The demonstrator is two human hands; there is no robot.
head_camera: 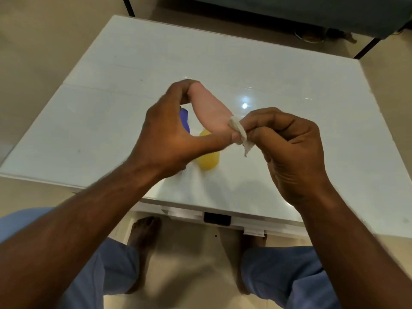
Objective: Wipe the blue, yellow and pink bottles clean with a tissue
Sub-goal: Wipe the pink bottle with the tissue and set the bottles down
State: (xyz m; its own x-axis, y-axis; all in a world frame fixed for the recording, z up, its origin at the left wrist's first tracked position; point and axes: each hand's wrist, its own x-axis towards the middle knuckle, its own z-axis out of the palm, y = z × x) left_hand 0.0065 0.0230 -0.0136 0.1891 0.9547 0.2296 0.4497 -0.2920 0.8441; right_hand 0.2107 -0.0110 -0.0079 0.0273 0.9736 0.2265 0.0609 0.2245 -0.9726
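My left hand [169, 134] holds the pink bottle [209, 108] lengthwise above the table, fingers on its far end and thumb at its near end. My right hand [289, 148] pinches a small white tissue [239, 132] against the bottle's near end by the thumb. Below them the yellow bottle [209, 159] stands on the white table [111, 121]. The blue bottle [185, 120] stands behind it, mostly hidden by my left hand.
The table's near edge [214, 215] has a dark latch, and a person's feet and blue trousers show below it. A dark bench or sofa [289, 12] stands on the floor beyond the table's far edge.
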